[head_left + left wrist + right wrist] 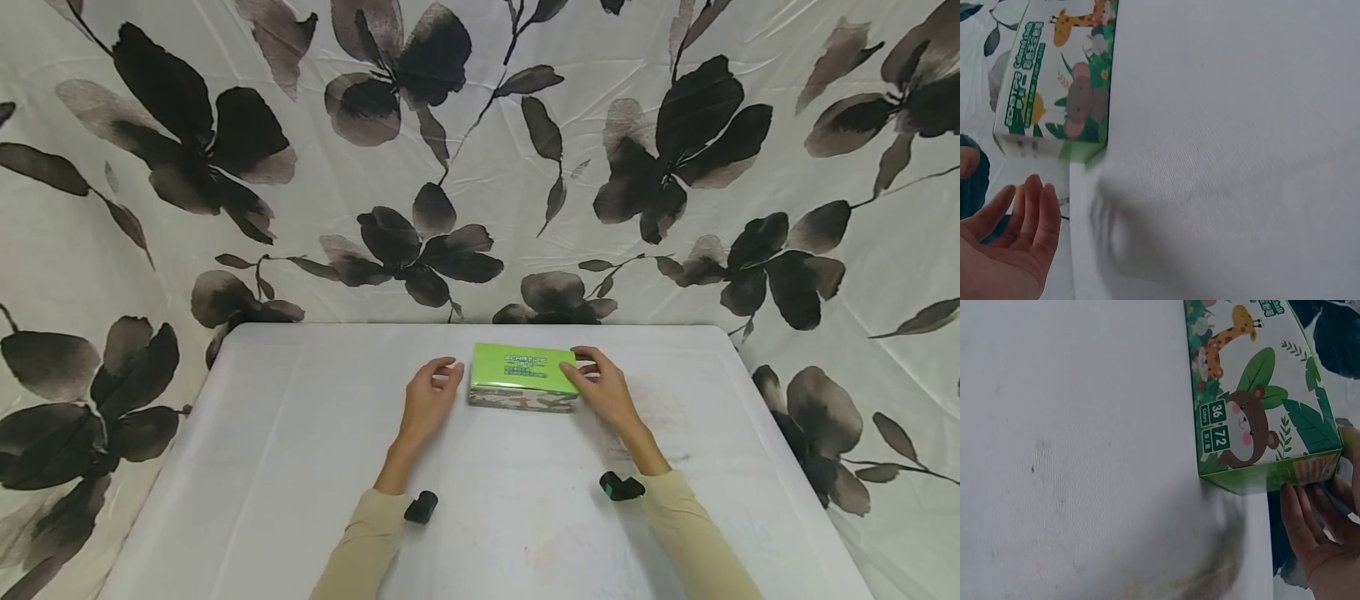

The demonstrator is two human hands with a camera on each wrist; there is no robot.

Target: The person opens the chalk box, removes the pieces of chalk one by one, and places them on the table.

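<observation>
A green-topped box of colored chalk [523, 368] sits on the table, its long side printed with cartoon animals facing me. My right hand [606, 392] is at the box's right end, the thumb at the top edge and a finger toward the far corner. In the right wrist view, the fingertips of that hand [1322, 531] meet the end panel of the chalk box [1260, 406]. My left hand [431, 400] is just left of the box, apart from it, with fingers loosely bent. The left wrist view shows that hand [1016, 244] holding nothing.
The white table [300, 467] bears faint smudges on its right part. Behind and beside it hangs a pale floral cloth [525, 175]. A small black device sits at each wrist, the left one [422, 507] and the right one [621, 487].
</observation>
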